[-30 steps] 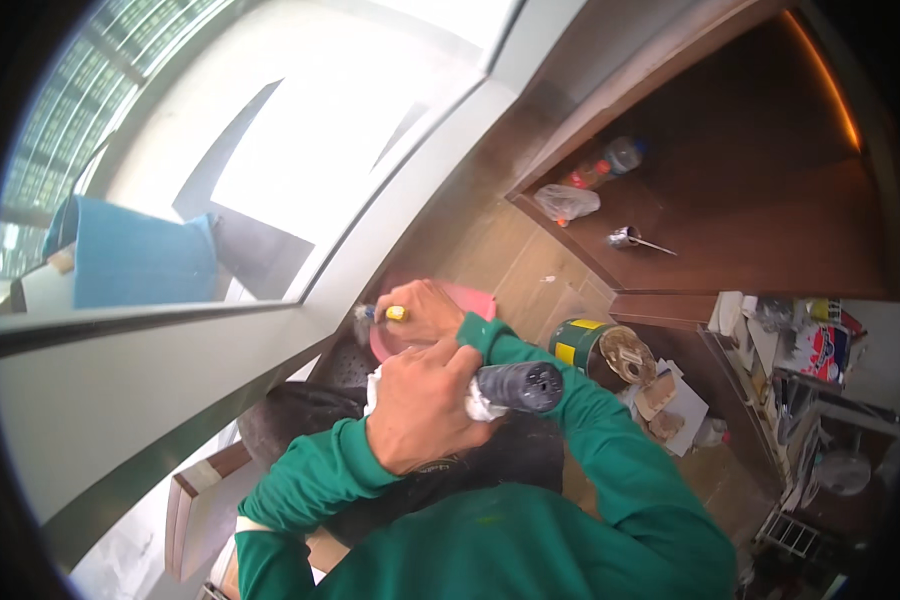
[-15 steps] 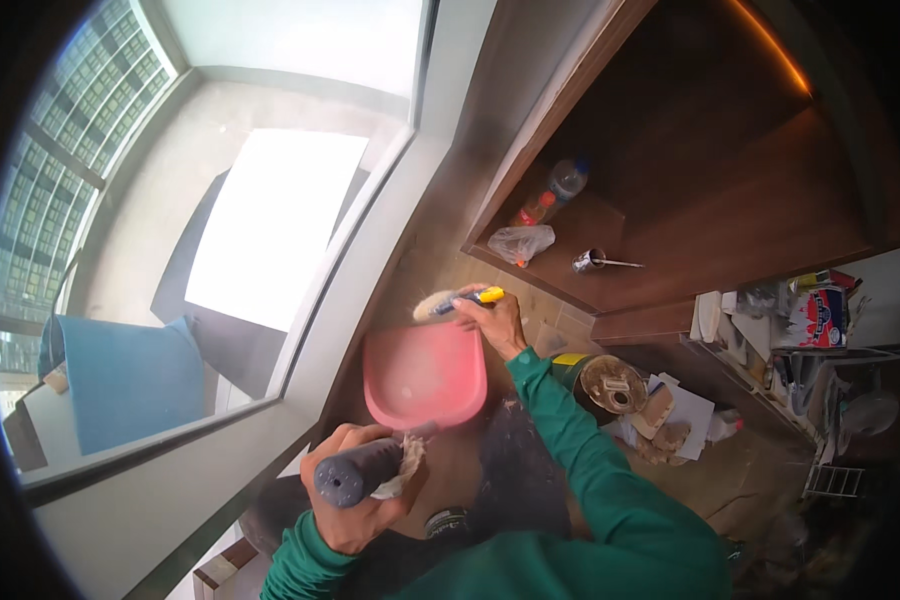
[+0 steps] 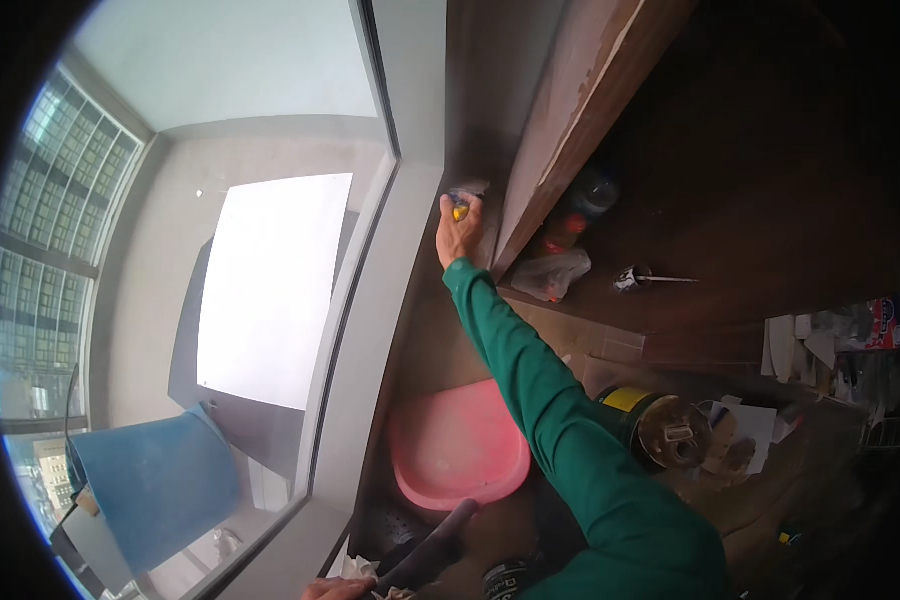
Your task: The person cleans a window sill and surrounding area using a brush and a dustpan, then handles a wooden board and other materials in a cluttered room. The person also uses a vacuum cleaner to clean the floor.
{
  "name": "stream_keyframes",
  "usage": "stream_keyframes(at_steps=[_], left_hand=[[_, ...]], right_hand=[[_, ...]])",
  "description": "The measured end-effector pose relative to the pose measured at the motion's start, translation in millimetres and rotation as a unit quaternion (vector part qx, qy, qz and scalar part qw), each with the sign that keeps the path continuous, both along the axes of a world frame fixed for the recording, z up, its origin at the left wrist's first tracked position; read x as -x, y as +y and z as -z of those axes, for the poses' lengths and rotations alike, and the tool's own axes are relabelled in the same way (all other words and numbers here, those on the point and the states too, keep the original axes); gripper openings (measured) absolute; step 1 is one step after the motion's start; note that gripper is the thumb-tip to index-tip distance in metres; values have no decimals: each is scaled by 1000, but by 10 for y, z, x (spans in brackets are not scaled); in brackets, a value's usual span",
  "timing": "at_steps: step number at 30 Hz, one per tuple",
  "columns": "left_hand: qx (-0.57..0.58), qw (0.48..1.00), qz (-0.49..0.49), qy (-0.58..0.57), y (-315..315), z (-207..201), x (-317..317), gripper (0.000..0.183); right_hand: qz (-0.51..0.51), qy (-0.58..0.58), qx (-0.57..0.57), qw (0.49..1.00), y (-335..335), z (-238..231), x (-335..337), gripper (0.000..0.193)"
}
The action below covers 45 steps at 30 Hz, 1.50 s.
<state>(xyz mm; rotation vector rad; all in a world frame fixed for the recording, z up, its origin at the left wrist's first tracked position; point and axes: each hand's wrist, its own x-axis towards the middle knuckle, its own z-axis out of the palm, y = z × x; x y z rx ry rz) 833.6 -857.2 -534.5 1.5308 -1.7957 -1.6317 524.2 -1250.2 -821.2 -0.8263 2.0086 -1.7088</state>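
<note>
Far ahead, my right hand (image 3: 458, 232) is closed around a paintbrush (image 3: 460, 212) with a yellow and dark handle. Its bristle end is blurred against the dark surface between the window frame and the wooden cabinet's side. Below my outstretched arm lies a pink dustpan (image 3: 455, 445), dusty inside. From its near rim a dark handle (image 3: 435, 545) runs down toward my left hand (image 3: 332, 590), which the lower edge cuts off. The visible fingers are bent at the handle's near end, beside crumpled pale paper or cloth (image 3: 358, 568).
On the left runs a window frame (image 3: 355, 400), with a white sheet (image 3: 270, 290) and blue piece (image 3: 160, 480) beyond the glass. At right, the cabinet (image 3: 610, 110) holds bottles, a plastic bag (image 3: 550, 275) and a small tin (image 3: 630, 278). A large can (image 3: 660, 425) stands by my right forearm.
My right hand has carried the paintbrush from above the dustpan forward to the strip beside the window frame. In the picture, my left hand and the dustpan sit lower; the view has shifted too.
</note>
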Motion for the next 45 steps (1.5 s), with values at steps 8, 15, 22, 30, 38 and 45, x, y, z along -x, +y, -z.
stream_keyframes(at_steps=[8, 15, 22, 30, 38, 45], left_hand=[[-21, 997, -31, -65, -332, 209, 14, 24], [-17, 997, -31, -69, -466, 397, 12, 24], [3, 999, -25, -48, -481, 422, -47, 25], [-2, 998, -1, -55, -615, 409, -33, 26], [-18, 996, -23, -80, -548, 334, 47, 26], [45, 998, -6, -38, -328, 210, 154, 27]], right_hand=[[150, -73, 4, 986, -1149, 446, 197, 48], [131, 18, -5, 991, -645, 864, 176, 39], [12, -84, 52, 995, 665, 243, -440, 32], [205, 55, 39, 977, -1184, 643, 400, 42], [214, -58, -38, 974, -572, 657, -27, 43], [46, -51, -86, 994, 1393, 285, -524, 39]])
